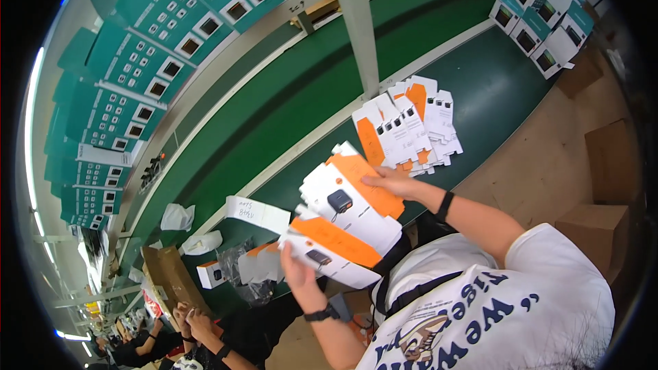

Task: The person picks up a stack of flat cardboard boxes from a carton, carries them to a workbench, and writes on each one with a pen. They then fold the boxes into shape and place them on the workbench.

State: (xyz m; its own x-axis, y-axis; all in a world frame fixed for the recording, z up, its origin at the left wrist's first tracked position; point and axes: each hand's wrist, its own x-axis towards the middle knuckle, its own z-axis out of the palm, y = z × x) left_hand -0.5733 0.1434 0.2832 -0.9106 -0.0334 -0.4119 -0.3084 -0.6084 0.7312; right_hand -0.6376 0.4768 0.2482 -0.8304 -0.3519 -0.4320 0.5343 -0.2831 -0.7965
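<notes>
A stack of flattened cartons (322, 185), white and orange with a small dark device printed on them, is spread between my hands over the near edge of the green bench. My left hand (299, 270) grips the lower left end, its fingers partly hidden beneath the cardboard. At the upper right, my right hand (392, 181) is closed on the orange panel's edge, with the thumb on top. Just beyond my right hand lies a fanned pile of similar flat cartons (411, 123) on the bench.
White-and-teal boxes (541, 24) stand at the bench's far right end. Teal printed cartons (144, 72) line the upper left shelf. A handwritten white strip (257, 214), a plastic bag (250, 277) and an open brown carton (171, 277) lie left. A co-worker's hands (195, 322) are at lower left.
</notes>
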